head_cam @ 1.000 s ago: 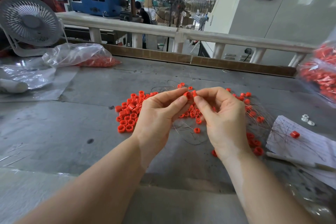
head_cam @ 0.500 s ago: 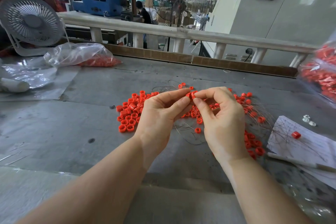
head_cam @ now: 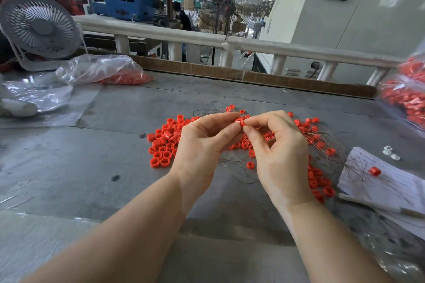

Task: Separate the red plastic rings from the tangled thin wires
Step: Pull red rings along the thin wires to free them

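Both hands (head_cam: pixel 202 142) (head_cam: pixel 279 151) have risen slightly, pinching one ring (head_cam: pixel 239 121) between them. Freed rings (head_cam: pixel 164 145) sit mid-worktop; many remain in wires (head_cam: pixel 322 140) rightward.

your two forearms come up from the bottom edge, both bare from the frame edge to the wrists. your left hand (head_cam: pixel 202 145) and right hand (head_cam: pixel 281 156) are ungloved. the fingernails that show are short and plain. the knuckles and tendons show clearly on the backs of both hands.
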`<act>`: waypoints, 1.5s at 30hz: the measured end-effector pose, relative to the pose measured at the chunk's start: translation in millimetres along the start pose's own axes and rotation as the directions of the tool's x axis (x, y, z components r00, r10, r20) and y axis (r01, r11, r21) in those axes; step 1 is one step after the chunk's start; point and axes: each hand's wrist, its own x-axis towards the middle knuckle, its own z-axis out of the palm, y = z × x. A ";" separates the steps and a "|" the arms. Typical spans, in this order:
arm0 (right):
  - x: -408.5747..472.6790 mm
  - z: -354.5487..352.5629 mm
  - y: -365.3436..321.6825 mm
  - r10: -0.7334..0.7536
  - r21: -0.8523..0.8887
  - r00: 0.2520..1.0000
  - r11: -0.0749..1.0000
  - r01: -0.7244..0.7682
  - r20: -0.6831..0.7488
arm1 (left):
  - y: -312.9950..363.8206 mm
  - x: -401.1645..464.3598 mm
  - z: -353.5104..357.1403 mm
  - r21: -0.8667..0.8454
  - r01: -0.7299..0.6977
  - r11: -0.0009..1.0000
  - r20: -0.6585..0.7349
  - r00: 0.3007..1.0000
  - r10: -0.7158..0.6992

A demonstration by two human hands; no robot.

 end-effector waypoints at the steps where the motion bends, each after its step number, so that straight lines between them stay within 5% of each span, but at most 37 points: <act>1: 0.0 0.0 -0.1 0.002 -0.003 1.000 1.000 -0.002 0.001 | -0.1 -0.1 0.1 0.005 -0.003 1.000 0.001 1.000 0.003; 28: 1.8 -2.1 -0.7 0.112 0.137 0.992 0.983 -0.120 0.062 | 1.1 0.3 0.5 -0.100 0.075 0.992 -0.009 0.997 -0.077; 45: 0.1 -6.2 -3.5 -0.127 -0.248 0.990 0.959 0.138 0.061 | -2.9 -0.4 1.0 0.031 -0.026 0.999 0.002 1.000 0.026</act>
